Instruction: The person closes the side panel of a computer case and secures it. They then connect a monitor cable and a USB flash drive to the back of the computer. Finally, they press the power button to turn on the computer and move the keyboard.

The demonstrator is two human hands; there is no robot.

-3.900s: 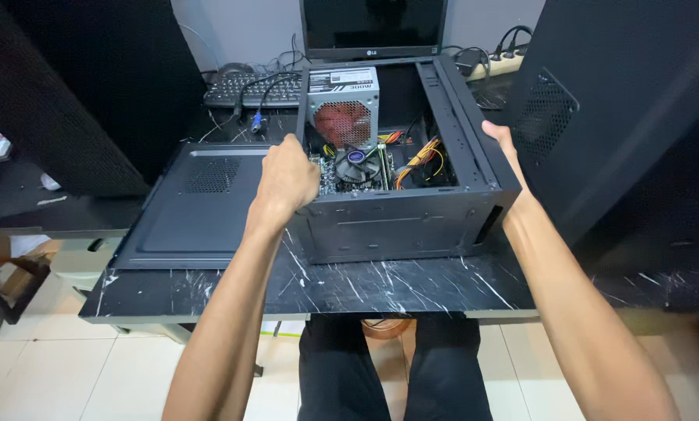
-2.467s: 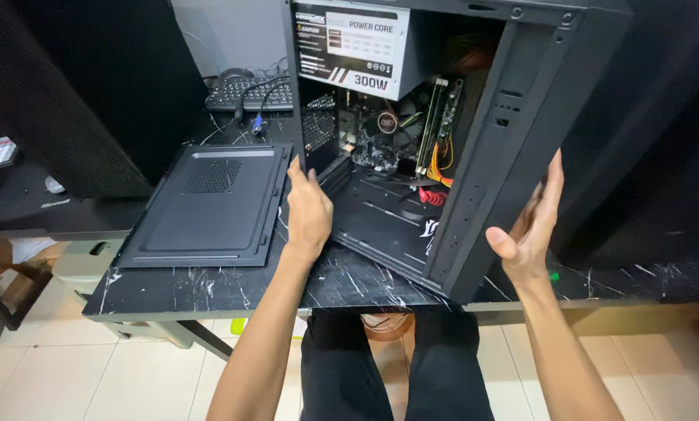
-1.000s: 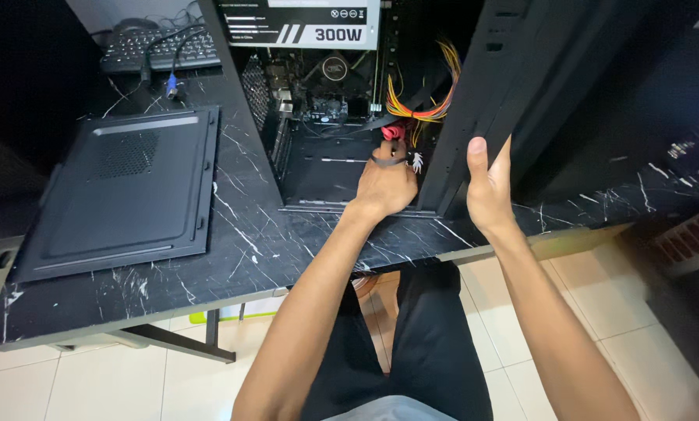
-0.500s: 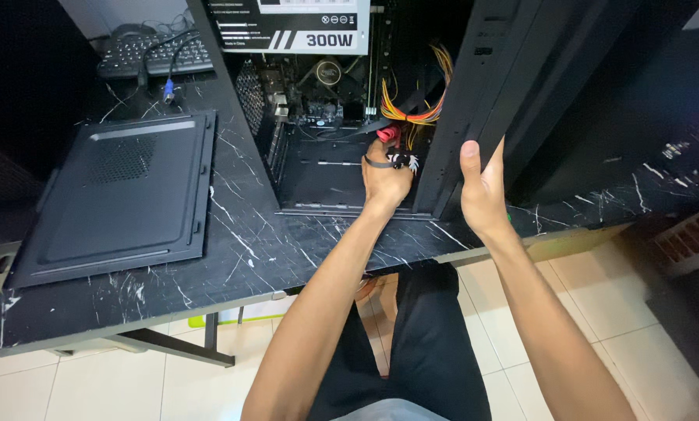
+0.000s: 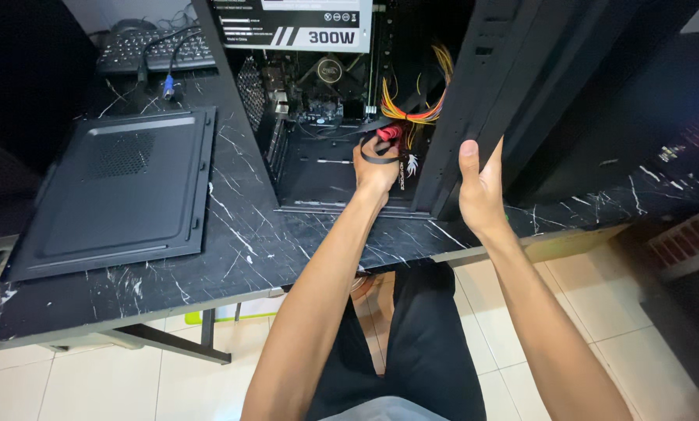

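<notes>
An open black computer case [image 5: 490,86] stands upright on a black marble-patterned desk [image 5: 240,249]. My left hand [image 5: 376,168] reaches inside it and grips a bundle of cables [image 5: 400,129], red, yellow, orange and black, near the case's front. My right hand [image 5: 480,187] holds the front bottom corner of the case, thumb up along its edge. A power supply with a white label [image 5: 295,23] sits at the top of the case, with the motherboard and a round cooler fan [image 5: 330,72] below it.
The removed black side panel [image 5: 119,191] lies flat on the desk to the left. A keyboard [image 5: 154,48] and a cable with a blue plug [image 5: 167,84] lie behind it. Dark cabinets stand at right. My legs and a tiled floor show below the desk edge.
The case went from lying flat to standing upright. My left hand moved from the desk into the case and took hold of the cables. My right hand shifted to the front corner.
</notes>
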